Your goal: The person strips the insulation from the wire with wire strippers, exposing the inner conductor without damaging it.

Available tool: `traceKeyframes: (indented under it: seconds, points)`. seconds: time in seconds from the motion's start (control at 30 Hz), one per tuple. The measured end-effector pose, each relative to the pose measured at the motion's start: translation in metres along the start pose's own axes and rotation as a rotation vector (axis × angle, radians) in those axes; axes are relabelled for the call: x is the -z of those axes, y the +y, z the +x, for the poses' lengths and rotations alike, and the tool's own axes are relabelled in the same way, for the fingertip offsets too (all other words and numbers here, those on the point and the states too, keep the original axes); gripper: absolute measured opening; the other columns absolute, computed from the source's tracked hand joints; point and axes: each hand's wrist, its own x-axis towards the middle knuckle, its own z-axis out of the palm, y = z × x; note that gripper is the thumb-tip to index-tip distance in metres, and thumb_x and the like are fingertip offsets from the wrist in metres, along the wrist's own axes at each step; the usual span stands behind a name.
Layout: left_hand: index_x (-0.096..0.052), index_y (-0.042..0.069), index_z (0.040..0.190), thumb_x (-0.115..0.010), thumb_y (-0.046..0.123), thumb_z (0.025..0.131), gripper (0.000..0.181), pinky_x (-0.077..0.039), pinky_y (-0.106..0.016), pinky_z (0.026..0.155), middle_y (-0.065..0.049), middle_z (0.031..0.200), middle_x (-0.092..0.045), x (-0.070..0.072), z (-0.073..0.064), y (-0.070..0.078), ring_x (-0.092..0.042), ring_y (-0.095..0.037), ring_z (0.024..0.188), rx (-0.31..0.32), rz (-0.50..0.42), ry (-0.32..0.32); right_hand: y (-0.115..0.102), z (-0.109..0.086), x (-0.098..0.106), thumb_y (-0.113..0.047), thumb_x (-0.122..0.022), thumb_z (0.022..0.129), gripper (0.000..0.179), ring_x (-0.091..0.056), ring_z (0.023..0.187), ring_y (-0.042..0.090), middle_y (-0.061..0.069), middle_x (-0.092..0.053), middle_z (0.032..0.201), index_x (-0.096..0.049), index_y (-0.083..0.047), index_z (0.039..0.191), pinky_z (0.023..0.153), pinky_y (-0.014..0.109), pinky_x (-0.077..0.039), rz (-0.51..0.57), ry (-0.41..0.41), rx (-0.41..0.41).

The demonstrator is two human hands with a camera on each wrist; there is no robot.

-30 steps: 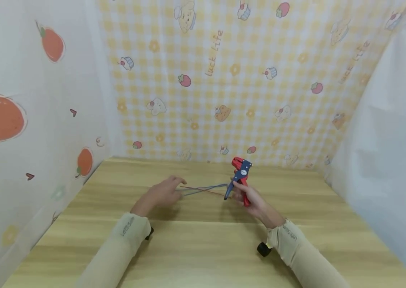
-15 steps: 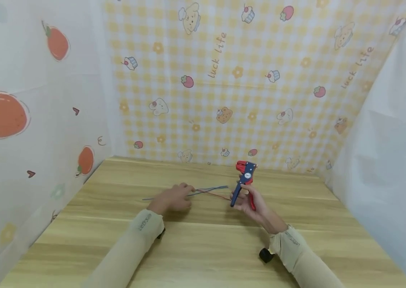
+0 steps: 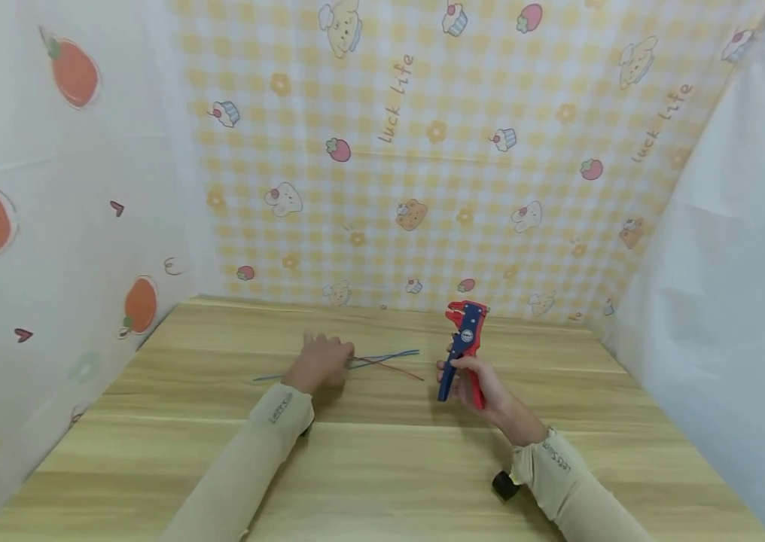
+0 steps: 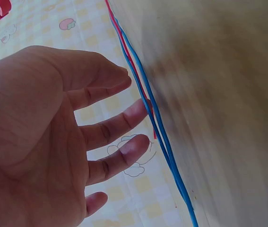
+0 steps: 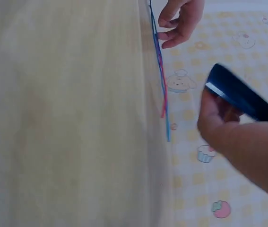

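Note:
My right hand (image 3: 484,388) grips a wire stripper (image 3: 469,335) with red and dark blue handles, held upright with its jaws at the top. In the right wrist view, a dark blue handle (image 5: 242,92) sticks out past the fingers. Two blue wires (image 4: 145,92) and a red wire (image 4: 133,56) lie across one another on the table. My left hand (image 3: 321,363) is over their middle, fingers loosely bent. In the left wrist view its fingertips (image 4: 136,144) come right up to the wires, and thumb and index tip are close together.
The wooden table (image 3: 382,474) runs back to a yellow checked cloth (image 3: 369,173). A white sheet with orange fruit prints (image 3: 71,188) stands at the left, a plain white sheet (image 3: 742,286) at the right. A black wrist camera (image 3: 505,485) sits under the right cuff.
My left hand has moved right along the wires, uncovering their left end. The wire stripper has shifted slightly right and towards me, away from the wires, and now stands more upright.

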Motion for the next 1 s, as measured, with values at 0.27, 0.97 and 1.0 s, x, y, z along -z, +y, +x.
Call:
traceKeyframes:
  seconds: [0.27, 0.97, 1.0]
  points:
    - [-0.066, 0.016, 0.101, -0.067, 0.016, 0.093, 0.008, -0.031, -0.047, 0.087, 0.002, 0.088, -0.066, 0.001, 0.0, -0.005, -0.05, -0.021, 0.08, 0.024, 0.027, -0.013, -0.012, -0.008, 0.007, -0.029, -0.032, 0.11, 0.051, -0.062, 0.117, 0.034, 0.013, -0.068, 0.117, -0.014, -0.021, 0.157, 0.099, 0.054, -0.047, -0.042, -0.113, -0.048]
    - [-0.064, 0.011, 0.092, -0.059, 0.006, 0.092, 0.007, -0.049, -0.035, 0.069, 0.001, 0.084, -0.061, 0.021, -0.007, -0.02, -0.056, -0.017, 0.075, -0.018, -0.269, -0.011, -0.012, -0.022, 0.009, -0.022, -0.049, 0.105, 0.068, -0.06, 0.104, 0.02, 0.007, -0.058, 0.108, -0.008, -0.001, 0.155, 0.094, 0.039, -0.048, -0.317, -0.016, -0.071]
    - [-0.063, 0.011, 0.093, -0.059, 0.006, 0.092, 0.007, -0.049, -0.035, 0.07, 0.0, 0.085, -0.061, 0.021, -0.007, -0.021, -0.056, -0.017, 0.076, -0.022, -0.294, -0.012, -0.012, -0.023, 0.008, -0.022, -0.051, 0.104, 0.068, -0.06, 0.102, 0.019, 0.007, -0.057, 0.108, -0.01, 0.001, 0.154, 0.093, 0.036, -0.047, -0.327, -0.001, -0.073]
